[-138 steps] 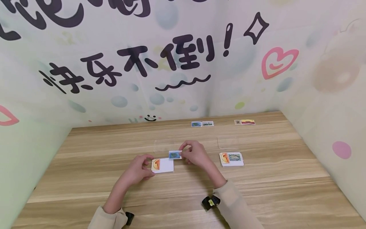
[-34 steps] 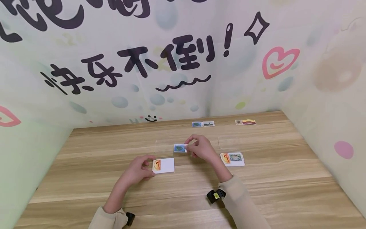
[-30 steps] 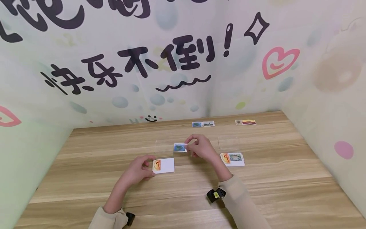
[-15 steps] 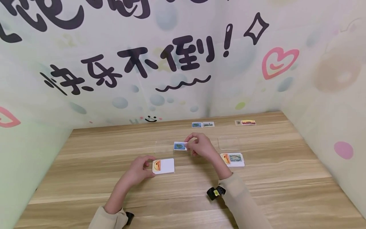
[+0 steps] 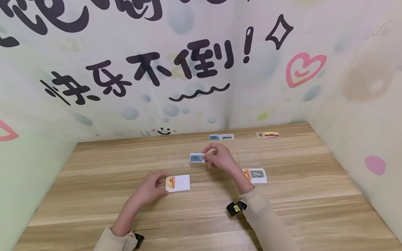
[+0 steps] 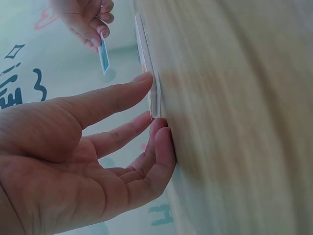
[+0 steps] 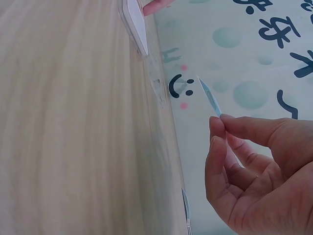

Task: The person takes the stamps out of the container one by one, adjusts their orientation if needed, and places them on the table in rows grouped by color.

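In the head view my left hand [image 5: 150, 188] holds a stack of white cards [image 5: 183, 183] by its left corners, thumb and fingers spread along that short side. An orange and yellow stamp [image 5: 170, 182] lies on the stack's left part. The left wrist view shows the stack's thin edge [image 6: 154, 95] at my thumb and fingertips. My right hand [image 5: 221, 158] pinches the right end of a small blue stamp [image 5: 196, 158] with a green island-like picture, raised above the table beyond the stack. The right wrist view shows the stamp [image 7: 209, 94] edge-on between thumb and index finger.
Another card stack [image 5: 259, 180] with two stamps on top sits right of my right forearm. Clear plastic rectangles [image 5: 179, 161] lie behind both stacks. Along the back are a blue stamp with a grey one [image 5: 227, 137], and a small brown one beside a red and yellow one [image 5: 271, 134].
The right hand has carried the blue stamp from over the stack's far right corner forward, away from the stack, and slightly right. The left hand has stayed at the stack.
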### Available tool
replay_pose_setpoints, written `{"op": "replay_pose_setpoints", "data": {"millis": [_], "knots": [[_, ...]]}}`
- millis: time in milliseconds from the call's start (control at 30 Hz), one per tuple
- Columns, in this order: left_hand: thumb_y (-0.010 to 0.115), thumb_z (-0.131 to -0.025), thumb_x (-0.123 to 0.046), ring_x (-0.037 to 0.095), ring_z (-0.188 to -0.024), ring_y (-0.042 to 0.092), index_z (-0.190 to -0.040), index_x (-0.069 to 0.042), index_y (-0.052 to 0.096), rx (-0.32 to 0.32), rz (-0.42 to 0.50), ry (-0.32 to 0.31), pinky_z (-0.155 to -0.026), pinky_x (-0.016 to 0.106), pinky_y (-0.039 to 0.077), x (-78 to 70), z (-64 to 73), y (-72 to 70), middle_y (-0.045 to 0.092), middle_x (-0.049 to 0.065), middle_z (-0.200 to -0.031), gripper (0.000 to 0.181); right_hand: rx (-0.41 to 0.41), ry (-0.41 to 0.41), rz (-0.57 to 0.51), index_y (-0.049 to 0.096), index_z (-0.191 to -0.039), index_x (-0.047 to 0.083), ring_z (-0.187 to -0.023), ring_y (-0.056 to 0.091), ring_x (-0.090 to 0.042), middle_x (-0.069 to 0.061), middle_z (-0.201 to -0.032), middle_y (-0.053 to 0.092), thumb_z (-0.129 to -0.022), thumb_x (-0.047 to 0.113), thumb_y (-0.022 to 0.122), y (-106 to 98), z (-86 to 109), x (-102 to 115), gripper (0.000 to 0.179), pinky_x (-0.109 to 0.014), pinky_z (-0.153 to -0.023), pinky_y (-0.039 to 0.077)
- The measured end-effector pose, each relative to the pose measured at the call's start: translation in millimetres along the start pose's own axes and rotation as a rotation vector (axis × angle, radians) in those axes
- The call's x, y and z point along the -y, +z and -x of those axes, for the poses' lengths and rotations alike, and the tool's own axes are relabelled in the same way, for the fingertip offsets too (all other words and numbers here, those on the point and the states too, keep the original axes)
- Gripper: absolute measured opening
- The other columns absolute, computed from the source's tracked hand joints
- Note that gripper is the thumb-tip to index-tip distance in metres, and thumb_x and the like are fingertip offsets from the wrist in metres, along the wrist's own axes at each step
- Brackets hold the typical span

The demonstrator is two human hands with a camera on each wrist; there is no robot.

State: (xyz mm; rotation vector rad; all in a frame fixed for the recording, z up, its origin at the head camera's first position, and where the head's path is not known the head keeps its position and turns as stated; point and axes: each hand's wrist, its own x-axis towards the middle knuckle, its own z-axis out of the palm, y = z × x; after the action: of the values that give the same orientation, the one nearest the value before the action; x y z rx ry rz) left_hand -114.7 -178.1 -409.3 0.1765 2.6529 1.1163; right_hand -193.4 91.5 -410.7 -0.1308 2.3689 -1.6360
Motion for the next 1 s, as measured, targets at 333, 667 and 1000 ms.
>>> {"op": "replay_pose_setpoints", "data": {"millis": [333, 667, 1000], "knots": [[0.085, -0.08, 0.003, 0.025, -0.089, 0.047, -0.128, 0.005, 0.066, 0.005, 0.0, 0.001, -0.075, 0.036, 0.042, -0.3, 1.4, -2.7, 0.051, 0.013, -0.098, 0.051, 0.007, 0.003, 0.01, 0.069, -0.111, 0.001, -0.055, 0.053, -0.015, -0.019, -0.086, 0.074, -0.1, 0.008, 0.071, -1.7, -4.7, 3.4, 0.013, -0.026, -0.058, 0.05], [0.085, -0.081, 0.001, 0.026, -0.089, 0.047, -0.128, 0.005, 0.067, 0.002, -0.01, 0.003, -0.076, 0.036, 0.043, -3.8, 2.3, -2.3, 0.052, 0.013, -0.099, 0.05, 0.009, -0.03, 0.019, 0.069, -0.109, -0.001, -0.054, 0.056, -0.015, -0.023, -0.091, 0.077, -0.1, 0.007, 0.07, -5.7, -7.3, 3.6, 0.011, -0.028, -0.057, 0.052], [0.084, -0.081, 0.003, 0.026, -0.088, 0.046, -0.127, 0.005, 0.066, 0.009, -0.006, -0.01, -0.075, 0.035, 0.042, -4.1, 1.6, -1.6, 0.049, 0.013, -0.098, 0.05, -0.005, -0.016, 0.022, 0.068, -0.11, 0.001, -0.054, 0.053, -0.013, -0.022, -0.09, 0.076, -0.101, 0.008, 0.069, -7.6, -8.5, 5.7, 0.012, -0.028, -0.058, 0.053]]}}
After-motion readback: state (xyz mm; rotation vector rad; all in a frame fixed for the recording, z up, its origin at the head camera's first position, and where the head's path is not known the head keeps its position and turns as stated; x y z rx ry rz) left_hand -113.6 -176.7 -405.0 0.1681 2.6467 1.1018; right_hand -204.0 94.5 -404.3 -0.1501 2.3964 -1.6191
